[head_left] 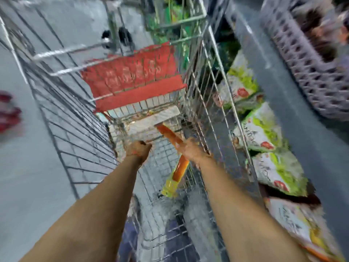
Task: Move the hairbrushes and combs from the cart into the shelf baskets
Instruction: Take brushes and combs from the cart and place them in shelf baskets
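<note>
Head view, blurred by motion. Both arms reach down into the wire cart, presumably because the remaining stock lies low on its floor. The right hand is wrapped around the middle of a long orange comb, which sticks out of the fist at both ends; the grip at mid-length probably keeps it balanced for lifting. A yellow card sits at the comb's near end, likely its packaging. The left hand is curled into a fist beside it, low in the cart; whether it holds anything or only grips a wire cannot be told. Pale flat packs lie on the cart floor beyond the hands; the blur leaves it unclear whether they are brushes or combs. A red flap hangs across the far end of the cart. The grey basket, the likely destination, stands up and to the right on the shelf, with dark items already in it. The cart's tall right wall stands between comb and basket, so the lift must clear it. Green-and-white bags fill the lower shelf beside the cart.
</note>
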